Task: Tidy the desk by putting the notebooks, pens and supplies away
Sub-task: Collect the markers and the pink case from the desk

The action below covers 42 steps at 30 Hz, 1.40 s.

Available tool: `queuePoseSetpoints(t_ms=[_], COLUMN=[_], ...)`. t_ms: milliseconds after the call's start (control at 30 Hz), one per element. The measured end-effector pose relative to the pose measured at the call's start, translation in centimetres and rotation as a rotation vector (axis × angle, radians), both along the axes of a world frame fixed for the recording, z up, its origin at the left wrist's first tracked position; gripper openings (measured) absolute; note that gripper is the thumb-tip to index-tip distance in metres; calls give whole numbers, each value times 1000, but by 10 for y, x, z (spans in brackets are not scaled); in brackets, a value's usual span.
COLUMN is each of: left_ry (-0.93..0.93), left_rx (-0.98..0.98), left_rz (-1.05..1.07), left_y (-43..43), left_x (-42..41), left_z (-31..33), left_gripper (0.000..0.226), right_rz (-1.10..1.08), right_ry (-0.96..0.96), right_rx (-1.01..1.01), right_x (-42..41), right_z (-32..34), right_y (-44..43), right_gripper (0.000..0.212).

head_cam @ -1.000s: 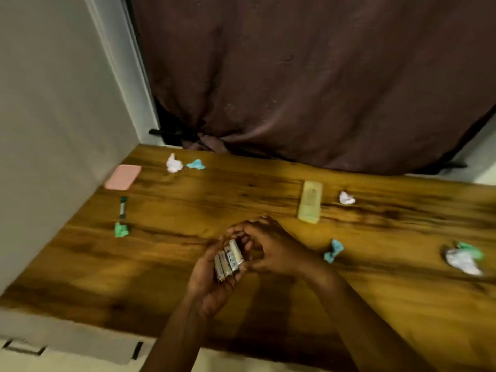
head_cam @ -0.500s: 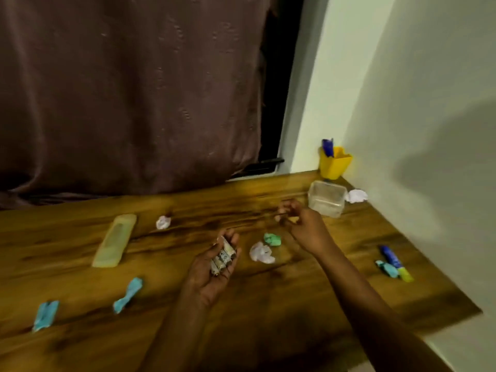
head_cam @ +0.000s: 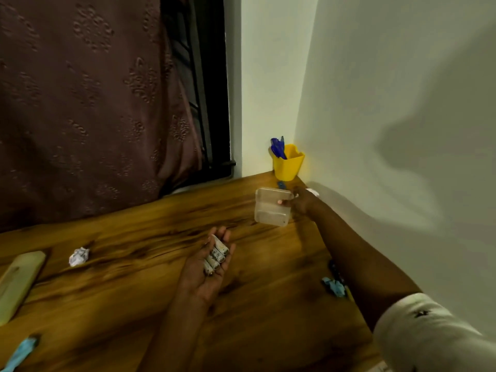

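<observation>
There, container (head_cam: 272, 208) near desk (head_cam: 134, 291) corner.

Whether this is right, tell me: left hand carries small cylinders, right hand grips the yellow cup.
Not the yellow cup, which stands apart in the corner: the head view shows the right hand gripping the clear container. The left hand does carry the small cylinders.
</observation>
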<state>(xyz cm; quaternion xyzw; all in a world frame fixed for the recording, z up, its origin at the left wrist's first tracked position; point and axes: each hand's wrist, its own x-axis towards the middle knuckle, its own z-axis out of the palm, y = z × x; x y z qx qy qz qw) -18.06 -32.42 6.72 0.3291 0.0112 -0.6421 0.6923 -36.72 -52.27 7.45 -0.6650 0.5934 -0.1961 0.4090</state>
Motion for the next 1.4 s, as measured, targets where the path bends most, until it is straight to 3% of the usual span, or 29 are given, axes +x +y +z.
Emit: queuePoseSetpoints(t_ms=[133,200,333,433,533,633,733,800,900,933,1267,1400], left_ry=[98,79,83,86,98,100,120,149,124,113,59,84], left_rx=[-17,-33,-84,-93,-89,-75,-38,-56,-30,-21,-24,-55], left_rz=[4,-26,-31,-21,-30,-48,-44,-63,-85,-81,-125,-28], left_y=[-8,-9,-12,-13,-12,-8,-6,-5,-5,-5,-7,-11], left_x=[2,2,5,7,3,-6,-16,-24,-39,-43,-47,-42], left_z=[-7,-8,-14,-21,-22,-19,-13,-11,-3,-1,2,-1], left_gripper=[32,44,101,109,111,105,85,86,29,24,28,33], right_rz=[47,96,96,191,203,197,177,72,136,205,303,187], right_ry=[58,48,-149,-329,-305,-240,-104,-167,-202,-171,20,176], right_rx=[-22,-76,-321,-288,-304,-329,-431,-510,-452,-410,-223,-146], right_x=[-6,-18,-44,-48,-46,-48,-47,-40,-17,-6,24,26], right_z=[10,13,8,-21,-49,-49,-29,-9,15,18,31,35], right_y=[-12,-7,33,72,93,98,105,116,139,145,133,96], right_gripper=[22,23,19,18,25,27,42,30,11,10,18,22])
